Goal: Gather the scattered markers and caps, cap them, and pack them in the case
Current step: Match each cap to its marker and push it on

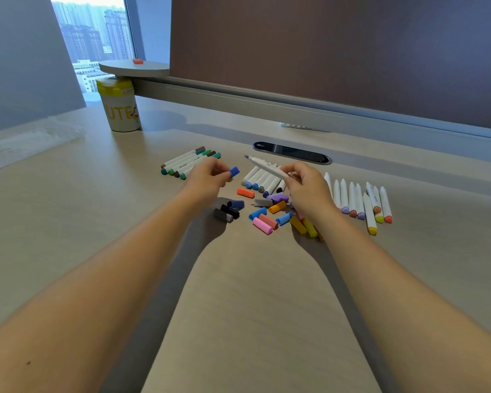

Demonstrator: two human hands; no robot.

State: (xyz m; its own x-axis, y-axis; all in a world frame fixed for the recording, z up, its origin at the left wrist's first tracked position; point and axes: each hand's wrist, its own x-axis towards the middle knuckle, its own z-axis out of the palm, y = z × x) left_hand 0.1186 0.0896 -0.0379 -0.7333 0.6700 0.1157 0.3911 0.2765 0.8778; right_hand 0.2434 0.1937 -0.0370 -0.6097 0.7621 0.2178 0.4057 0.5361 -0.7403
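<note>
Left hand (207, 177) pinching a blue cap (234, 171) above the bench (253, 279); right hand (306, 188) gripping an uncapped white marker (267, 165), purple tip aimed left toward that cap, not touching; loose caps (267, 217) scattered below the hands; capped markers (190, 163) grouped far left; uncapped ones (357, 202) lined up right.

Single head-worn wide-angle view, looking forward and down over desk (238, 293). Forearms enter from bottom corners, converge mid-frame (strong wide-angle stretch at edges). Close range to work area; partition (338, 46) and window (91, 32) beyond. No second view.
</note>
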